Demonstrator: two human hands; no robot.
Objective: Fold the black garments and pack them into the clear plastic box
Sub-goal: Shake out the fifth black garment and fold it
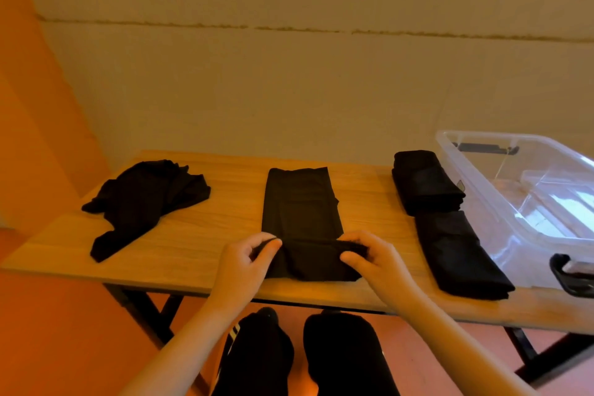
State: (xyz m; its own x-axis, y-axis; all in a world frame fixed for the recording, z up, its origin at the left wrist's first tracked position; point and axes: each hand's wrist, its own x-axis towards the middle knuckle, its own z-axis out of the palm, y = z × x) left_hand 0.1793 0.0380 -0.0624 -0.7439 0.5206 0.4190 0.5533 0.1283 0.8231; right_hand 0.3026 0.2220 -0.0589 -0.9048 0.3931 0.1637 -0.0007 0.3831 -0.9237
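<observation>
A long, narrow black garment (pixel 300 202) lies lengthwise in the middle of the wooden table (pixel 199 235). Its near end is turned back over itself. My left hand (pixel 247 262) pinches the left corner of that folded end, and my right hand (pixel 374 255) pinches the right corner. An unfolded black garment (pixel 141 199) lies crumpled at the table's left. Two folded black garments sit at the right, one at the back (pixel 424 183) and one nearer me (pixel 459 254). The clear plastic box (pixel 527 202) stands open at the far right, beside them.
A plain wall rises just behind the table. The box has black latch handles at its back and front ends, and a clear lid-like piece lies inside it. The table's near edge runs just under my wrists; my knees in black trousers are below it.
</observation>
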